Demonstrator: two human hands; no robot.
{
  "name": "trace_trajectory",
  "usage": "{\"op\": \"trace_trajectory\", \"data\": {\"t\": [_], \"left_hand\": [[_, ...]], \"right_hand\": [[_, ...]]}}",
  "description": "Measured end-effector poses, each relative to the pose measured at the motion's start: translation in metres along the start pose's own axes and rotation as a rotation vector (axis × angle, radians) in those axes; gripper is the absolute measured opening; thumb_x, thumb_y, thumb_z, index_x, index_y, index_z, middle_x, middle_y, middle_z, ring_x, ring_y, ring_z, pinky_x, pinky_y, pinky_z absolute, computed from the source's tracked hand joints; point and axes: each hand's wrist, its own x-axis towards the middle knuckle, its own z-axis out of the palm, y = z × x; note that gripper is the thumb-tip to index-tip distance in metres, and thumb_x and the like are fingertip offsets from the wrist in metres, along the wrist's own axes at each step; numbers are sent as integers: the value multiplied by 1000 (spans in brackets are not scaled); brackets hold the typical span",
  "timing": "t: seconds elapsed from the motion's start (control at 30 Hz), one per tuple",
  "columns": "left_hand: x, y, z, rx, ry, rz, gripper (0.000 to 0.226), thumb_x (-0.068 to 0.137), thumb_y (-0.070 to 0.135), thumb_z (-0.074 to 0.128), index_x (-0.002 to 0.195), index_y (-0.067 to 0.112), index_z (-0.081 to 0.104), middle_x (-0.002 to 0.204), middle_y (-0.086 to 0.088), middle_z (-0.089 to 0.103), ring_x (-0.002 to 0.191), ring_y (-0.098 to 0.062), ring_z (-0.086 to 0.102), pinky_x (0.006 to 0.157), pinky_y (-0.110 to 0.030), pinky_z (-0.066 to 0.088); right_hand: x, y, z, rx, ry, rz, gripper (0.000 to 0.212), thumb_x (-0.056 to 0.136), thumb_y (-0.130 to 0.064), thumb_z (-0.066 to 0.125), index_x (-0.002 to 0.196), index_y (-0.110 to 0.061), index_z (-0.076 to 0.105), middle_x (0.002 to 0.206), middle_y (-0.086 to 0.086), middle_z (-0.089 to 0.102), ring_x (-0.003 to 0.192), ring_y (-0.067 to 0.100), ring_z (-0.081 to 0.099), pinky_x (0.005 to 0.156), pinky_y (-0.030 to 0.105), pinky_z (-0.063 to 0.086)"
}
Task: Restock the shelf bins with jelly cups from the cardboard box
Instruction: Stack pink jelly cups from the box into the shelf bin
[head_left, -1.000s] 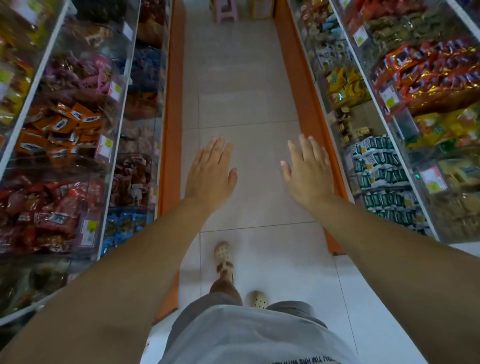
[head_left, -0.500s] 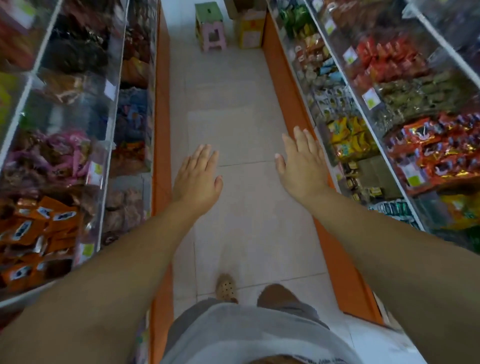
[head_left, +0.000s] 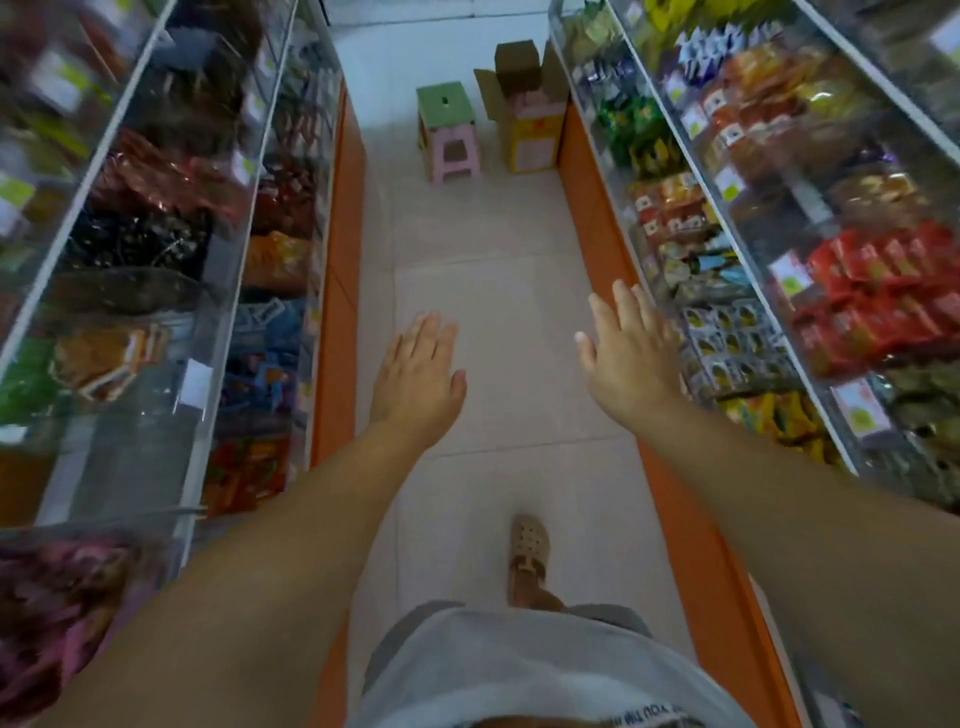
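A beige clog (head_left: 529, 556) rests on the tile floor. Above it the left hand (head_left: 415, 374) and right hand (head_left: 631, 353) stretch forward, fingers straight, holding nothing. Well beyond both, at the aisle's far end, the yellow-sided cardboard box (head_left: 530, 119) stands with its flaps open against the right shelf (head_left: 597, 171), just beside a green-topped stool (head_left: 449, 130)

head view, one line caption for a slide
Left hand and right hand held out open and empty between the shelf bins, the open cardboard box and a stool on the floor ahead.

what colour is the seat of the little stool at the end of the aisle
Green, on pink legs; the stool shows in the head view, left of the cardboard box.
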Motion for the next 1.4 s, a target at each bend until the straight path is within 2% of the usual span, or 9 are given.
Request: {"op": "trace_trajectory", "data": {"t": [0.27, 0.37, 0.53, 0.7, 0.9, 1.0, 1.1, 1.23, 1.4], "left_hand": [[210, -28, -34, -37, 93, -6, 61, 97, 29, 49, 151, 9, 28, 159, -10, 24, 149, -24, 15, 121, -39, 8], [292, -57, -33, -25, 97, -14, 61, 98, 30, 45, 152, 11, 25, 159, -10, 23, 149, -24, 14, 120, -39, 8], [437, -110, -33, 4, 44, 38, 62, 98, 33, 44, 152, 10, 24, 159, -11, 23, 148, -25, 16, 120, -40, 14], [583, -149, -54, -21, 1, 91, 63, 99, 33, 42, 154, 11, 19, 161, -10, 16, 149, -23, 9, 120, -36, 4], [755, -173, -57, -38, 30, 183, 63, 98, 33, 43, 153, 11, 23, 161, -9, 17, 150, -23, 8, 120, -37, 2], [839, -187, -60, -2, 46, 190, 63, 95, 32, 43, 152, 11, 26, 160, -10, 22, 149, -25, 13, 121, -38, 3], [917, -198, -65, -5, -4, 174, 63, 97, 32, 44, 153, 12, 23, 161, -8, 17, 150, -22, 8, 121, -36, 1], [1018, -212, -73, -23, -25, 178, 63, 100, 33, 39, 155, 14, 15, 163, -5, 9, 150, -19, 0, 121, -35, 0], [1142, -236, -82, -18, -56, 202, 63, 101, 36, 40, 155, 17, 14, 163, -3, 6, 150, -17, -1, 121, -34, -2]], "right_hand": [[226, -24, -20, 9, 7, -64, 53, 102, -36, 37, 151, -18, 29, 161, 8, 16, 149, 25, 8, 119, 43, 11], [309, -34, -10, 5, 9, -86, 53, 102, -35, 38, 151, -16, 30, 160, 10, 19, 148, 27, 11, 119, 43, 10], [450, -48, 5, 21, -14, 22, 53, 101, -35, 39, 150, -16, 30, 160, 11, 18, 148, 27, 10, 119, 44, 13], [575, -65, 7, 27, -38, 79, 54, 102, -36, 36, 152, -16, 27, 161, 11, 15, 148, 27, 8, 118, 44, 13], [736, -67, 12, 9, 0, 137, 55, 101, -37, 39, 151, -16, 30, 160, 12, 19, 148, 29, 12, 118, 44, 10], [826, -71, 22, 16, 11, 109, 54, 101, -36, 40, 149, -14, 33, 158, 13, 23, 147, 30, 15, 118, 44, 12], [909, -75, 25, 10, 8, 57, 52, 100, -34, 43, 146, -11, 39, 155, 16, 29, 145, 33, 21, 116, 48, 18], [1014, -70, 14, -12, -77, 87, 54, 103, -38, 33, 151, -16, 26, 160, 11, 18, 148, 28, 11, 119, 43, 12], [1135, -72, 8, -15, -72, 126, 56, 103, -39, 31, 153, -16, 22, 161, 10, 13, 148, 28, 8, 119, 43, 9]]}}
